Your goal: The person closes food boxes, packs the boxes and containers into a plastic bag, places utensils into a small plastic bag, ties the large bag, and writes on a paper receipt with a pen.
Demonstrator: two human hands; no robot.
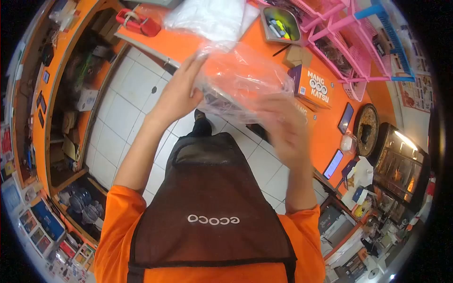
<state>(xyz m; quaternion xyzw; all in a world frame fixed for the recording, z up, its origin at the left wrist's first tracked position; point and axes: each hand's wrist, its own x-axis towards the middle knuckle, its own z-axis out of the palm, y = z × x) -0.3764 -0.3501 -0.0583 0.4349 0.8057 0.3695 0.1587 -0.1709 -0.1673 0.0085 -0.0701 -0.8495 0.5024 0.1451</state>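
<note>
A clear plastic bag (245,70) is spread between my hands over the front edge of the orange counter, with the orange surface showing through it. My left hand (181,89) grips the bag's left side, fingers reaching up along the film and thumb lower down. On the bag's lower right side is my right hand (285,127), blurred by motion, so its finger positions are unclear. Just behind the bag lies a pile of white plastic bags (205,19). A printed food box (311,87) stands right of the bag, close to my right hand.
On the orange counter (184,45) are a red tape dispenser (138,22), a metal tray with markers (281,24) and pink baskets (337,49). Two phones, one being the lit phone (333,164), lie at right near a glass display warmer (398,162). Orange shelves (35,94) stand left.
</note>
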